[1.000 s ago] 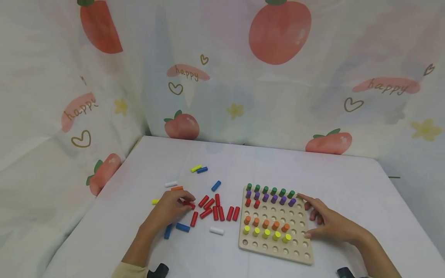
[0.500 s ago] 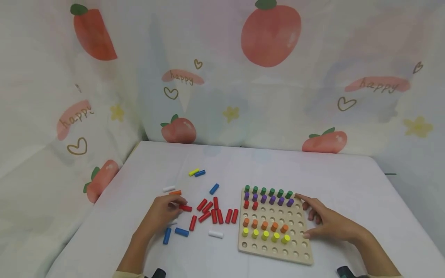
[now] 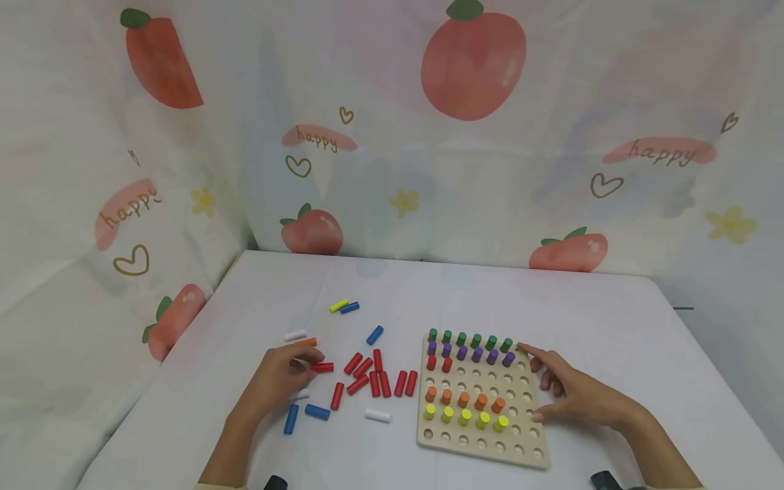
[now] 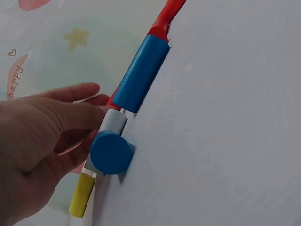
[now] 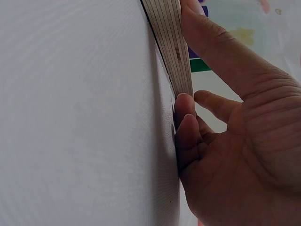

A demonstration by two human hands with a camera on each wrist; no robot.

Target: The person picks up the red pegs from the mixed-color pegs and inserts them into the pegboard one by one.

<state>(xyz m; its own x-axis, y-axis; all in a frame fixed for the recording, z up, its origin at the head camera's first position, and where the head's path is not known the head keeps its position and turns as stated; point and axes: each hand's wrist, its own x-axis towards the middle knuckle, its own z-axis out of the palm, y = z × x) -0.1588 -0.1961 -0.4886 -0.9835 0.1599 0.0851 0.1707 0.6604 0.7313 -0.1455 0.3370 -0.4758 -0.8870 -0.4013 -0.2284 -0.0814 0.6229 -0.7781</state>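
Observation:
Fingertips of my left hand [image 3: 278, 374] pinch the left end of a red peg [image 3: 322, 367] close over the table. In the left wrist view, the thumb largely hides this red peg [image 4: 111, 100], behind a blue peg [image 4: 142, 73] and a white one. My right hand [image 3: 578, 391] rests along the right side of a wooden pegboard [image 3: 484, 446], index finger at the far corner and thumb lower down the edge. The board carries rows of green, purple, red, orange and yellow pegs, with bare holes between. The right wrist view shows the board's layered edge [image 5: 169, 42] against the thumb.
Several loose red pegs [image 3: 375, 384] lie between my left hand and the board. Around them are blue pegs [image 3: 317, 412], a white peg [image 3: 378, 415] and an orange peg [image 3: 306, 342]. Farther back lies a yellow peg [image 3: 339, 305] beside a blue one. A patterned cloth hangs behind.
My left hand has drawn back slightly to the left with the red peg, which now lies more level and sticks out farther from the fingertips. The right hand has stayed on the board.

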